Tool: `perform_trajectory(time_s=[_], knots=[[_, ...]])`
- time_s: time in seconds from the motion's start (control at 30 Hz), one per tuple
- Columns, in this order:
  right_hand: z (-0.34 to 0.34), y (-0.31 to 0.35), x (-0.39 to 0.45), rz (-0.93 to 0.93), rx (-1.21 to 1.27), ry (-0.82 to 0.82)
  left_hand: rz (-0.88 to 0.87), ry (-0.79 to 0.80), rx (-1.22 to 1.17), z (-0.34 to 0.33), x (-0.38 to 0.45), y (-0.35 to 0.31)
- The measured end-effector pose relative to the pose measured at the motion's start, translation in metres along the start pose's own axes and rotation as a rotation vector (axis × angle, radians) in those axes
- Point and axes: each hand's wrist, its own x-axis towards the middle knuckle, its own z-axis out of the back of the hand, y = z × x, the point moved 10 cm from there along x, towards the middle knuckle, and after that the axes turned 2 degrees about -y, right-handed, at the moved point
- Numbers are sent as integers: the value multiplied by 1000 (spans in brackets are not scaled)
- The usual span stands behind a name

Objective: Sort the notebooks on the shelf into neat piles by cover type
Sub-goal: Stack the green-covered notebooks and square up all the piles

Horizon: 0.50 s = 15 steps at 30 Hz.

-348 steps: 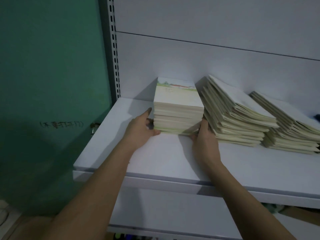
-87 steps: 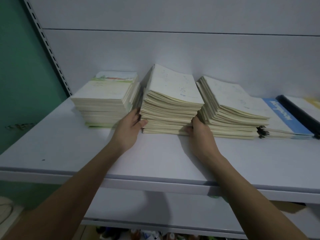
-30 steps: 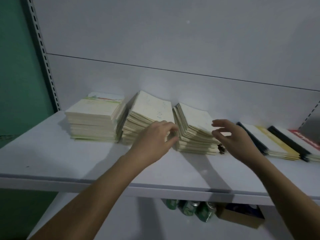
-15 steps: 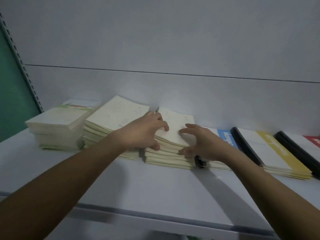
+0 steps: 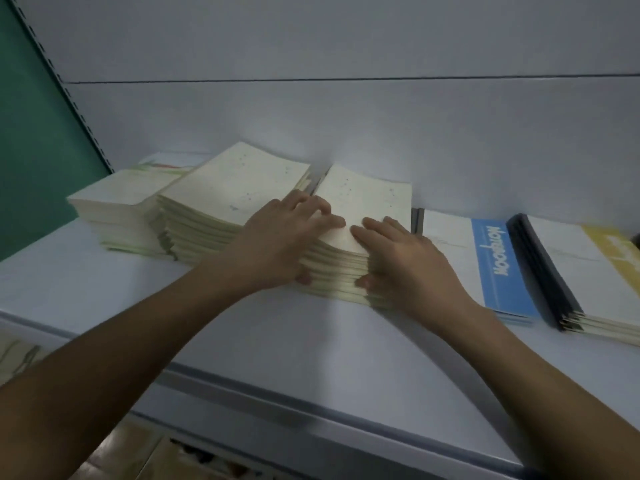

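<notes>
Left hand (image 5: 281, 237): grasps the cream pile (image 5: 360, 216), fingers on top, thumb at near edge.
Right hand (image 5: 401, 261): grasps same pile's right near corner.
Pile: matte paper covers, fanned edges, mid-shelf (image 5: 311, 348).

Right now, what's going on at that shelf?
A person is tidying cream-covered notebooks on a white shelf. Both hands grip the third cream pile: the left hand on its left side, the right hand on its right, fingers on top, thumbs at the front edge. Two more cream piles sit to its left; blue-banded notebooks and yellow-banded notebooks lie to its right.
</notes>
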Motion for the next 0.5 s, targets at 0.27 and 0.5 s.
perform_trajectory(time_s=[0.27, 0.5], knots=[[-12, -5, -15, -10, -8, 21, 37, -98, 58, -7, -28, -2], [-14, -7, -10, -83, 19, -28, 105, -196, 102, -6, -28, 2]])
